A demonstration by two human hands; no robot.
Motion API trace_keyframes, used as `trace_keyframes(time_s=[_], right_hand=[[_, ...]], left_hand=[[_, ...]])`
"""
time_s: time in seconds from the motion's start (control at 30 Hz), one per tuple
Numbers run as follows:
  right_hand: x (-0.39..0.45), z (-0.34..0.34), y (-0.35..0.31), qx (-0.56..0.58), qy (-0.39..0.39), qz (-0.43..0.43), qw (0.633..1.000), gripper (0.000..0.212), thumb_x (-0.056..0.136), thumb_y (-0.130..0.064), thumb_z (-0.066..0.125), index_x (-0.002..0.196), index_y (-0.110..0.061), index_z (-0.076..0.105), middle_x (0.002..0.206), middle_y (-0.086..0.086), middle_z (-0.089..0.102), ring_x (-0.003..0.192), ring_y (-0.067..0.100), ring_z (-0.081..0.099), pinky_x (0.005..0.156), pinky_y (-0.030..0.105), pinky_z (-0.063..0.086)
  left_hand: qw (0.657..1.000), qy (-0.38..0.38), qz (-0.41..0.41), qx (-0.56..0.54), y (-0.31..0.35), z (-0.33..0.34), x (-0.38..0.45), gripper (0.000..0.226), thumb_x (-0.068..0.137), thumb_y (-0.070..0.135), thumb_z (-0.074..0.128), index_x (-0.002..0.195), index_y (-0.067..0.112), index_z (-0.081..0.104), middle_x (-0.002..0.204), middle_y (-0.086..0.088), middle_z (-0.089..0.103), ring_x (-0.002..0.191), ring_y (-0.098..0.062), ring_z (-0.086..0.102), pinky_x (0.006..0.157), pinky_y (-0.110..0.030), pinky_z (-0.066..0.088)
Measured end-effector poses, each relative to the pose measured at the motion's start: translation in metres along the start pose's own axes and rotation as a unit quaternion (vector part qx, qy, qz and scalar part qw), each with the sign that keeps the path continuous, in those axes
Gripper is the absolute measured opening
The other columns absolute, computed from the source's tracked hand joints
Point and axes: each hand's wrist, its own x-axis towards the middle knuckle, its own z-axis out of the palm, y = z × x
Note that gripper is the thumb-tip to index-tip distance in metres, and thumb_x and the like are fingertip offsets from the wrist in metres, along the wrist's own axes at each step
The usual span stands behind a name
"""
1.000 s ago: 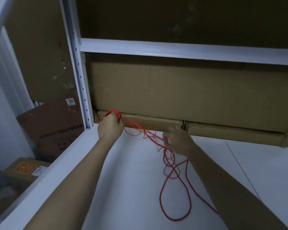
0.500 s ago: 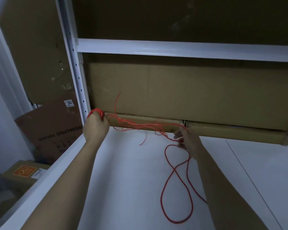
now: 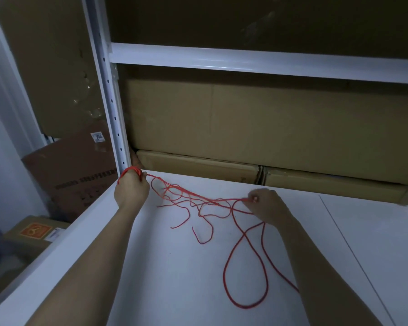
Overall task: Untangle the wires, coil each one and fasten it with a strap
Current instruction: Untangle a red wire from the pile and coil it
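Storeroom with metal racking

A white perforated shelf upright [image 3: 111,102] stands at eleven o'clock, cardboard cartons [image 3: 269,128] stacked at twelve, more boxes [image 3: 73,170] at nine.

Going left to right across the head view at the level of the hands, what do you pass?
Brown cardboard box with printed lettering → left hand gripping a bunch of thin red wire → tangled red wire strands on the white shelf surface → right hand pinching the wire.

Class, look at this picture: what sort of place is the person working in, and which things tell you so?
Probably a storeroom or warehouse. A white metal shelving upright with adjustment holes, large cardboard boxes stacked behind the white shelf, and a labelled carton leaning beside the rack all suggest storage.
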Motion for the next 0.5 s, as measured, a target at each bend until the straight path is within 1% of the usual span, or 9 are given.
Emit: trace_keyframes(time_s=[0.03,0.07,0.13,0.23,0.33,0.37,0.4,0.43,0.5], right_hand=[[-0.001,0.001,0.006,-0.169,0.007,0.006,0.986,0.027,0.096,-0.035,0.049,0.082,-0.016,0.063,0.069,-0.004,0.058,0.063,0.01,0.054,0.058,0.021,0.042],[-0.004,0.003,0.011,-0.253,0.019,0.011,0.967,0.028,0.096,-0.037,0.045,0.092,-0.017,0.065,0.078,-0.002,0.06,0.072,0.014,0.059,0.063,0.023,0.044],[-0.007,0.008,0.01,-0.272,0.024,-0.005,0.962,0.028,0.096,-0.036,0.043,0.104,-0.021,0.064,0.09,-0.002,0.065,0.085,0.017,0.062,0.072,0.025,0.046],[-0.008,0.012,-0.002,-0.252,-0.059,-0.043,0.965,0.027,0.091,-0.035,0.05,0.116,-0.029,0.058,0.109,-0.003,0.065,0.107,0.02,0.057,0.095,0.033,0.037],[-0.009,0.009,-0.017,-0.189,-0.184,-0.021,0.964,0.044,0.088,-0.043,0.058,0.129,-0.032,0.049,0.125,-0.002,0.056,0.121,0.023,0.045,0.107,0.043,0.028],[-0.011,0.008,-0.024,-0.16,-0.185,-0.042,0.969,0.05,0.086,-0.046,0.06,0.132,-0.032,0.047,0.128,-0.001,0.053,0.123,0.023,0.043,0.107,0.044,0.029],[-0.011,0.006,-0.033,-0.112,-0.152,-0.075,0.979,0.052,0.087,-0.048,0.061,0.134,-0.031,0.047,0.128,-0.001,0.052,0.123,0.022,0.043,0.105,0.043,0.033],[-0.012,0.006,-0.044,-0.049,-0.1,-0.111,0.988,0.05,0.089,-0.048,0.059,0.134,-0.029,0.048,0.128,-0.001,0.052,0.122,0.019,0.044,0.103,0.04,0.037],[-0.006,0.009,-0.072,0.073,-0.014,-0.174,0.982,0.046,0.096,-0.043,0.05,0.137,-0.023,0.048,0.135,-0.002,0.051,0.126,0.015,0.044,0.103,0.032,0.037]], left_hand=[[1.0,-0.001,-0.002,0.003,-0.002,-0.002,0.001,0.024,0.098,0.022,0.05,0.079,0.008,0.047,0.078,-0.01,0.049,0.074,-0.029,0.043,0.067,-0.035,0.036],[1.0,-0.003,0.002,0.006,-0.003,-0.002,0.0,0.025,0.098,0.022,0.05,0.078,0.008,0.047,0.078,-0.011,0.049,0.073,-0.029,0.044,0.067,-0.035,0.036],[1.0,0.001,0.014,0.001,-0.003,-0.002,0.0,0.026,0.098,0.022,0.05,0.077,0.009,0.046,0.075,-0.01,0.05,0.071,-0.03,0.046,0.065,-0.035,0.036],[0.999,0.006,0.021,-0.028,0.001,0.0,-0.002,0.029,0.097,0.022,0.051,0.071,0.013,0.042,0.068,-0.007,0.048,0.068,-0.03,0.047,0.063,-0.033,0.035],[0.997,0.012,0.046,-0.057,0.008,-0.002,-0.004,0.04,0.097,0.023,0.05,0.063,0.018,0.031,0.059,-0.003,0.041,0.057,-0.024,0.042,0.056,-0.031,0.029],[0.996,0.011,0.062,-0.069,0.012,-0.003,-0.006,0.041,0.097,0.024,0.05,0.062,0.018,0.029,0.058,-0.004,0.04,0.054,-0.022,0.04,0.053,-0.031,0.027],[0.993,0.008,0.08,-0.081,0.017,-0.004,-0.007,0.042,0.098,0.024,0.05,0.062,0.017,0.028,0.057,-0.004,0.039,0.053,-0.021,0.038,0.05,-0.031,0.025],[0.991,0.004,0.097,-0.094,0.022,-0.005,-0.01,0.043,0.098,0.024,0.05,0.062,0.016,0.028,0.057,-0.004,0.038,0.052,-0.02,0.038,0.048,-0.031,0.024],[0.986,0.001,0.125,-0.114,0.036,-0.008,-0.014,0.044,0.097,0.026,0.051,0.061,0.016,0.027,0.056,-0.002,0.036,0.051,-0.016,0.036,0.048,-0.032,0.024]])
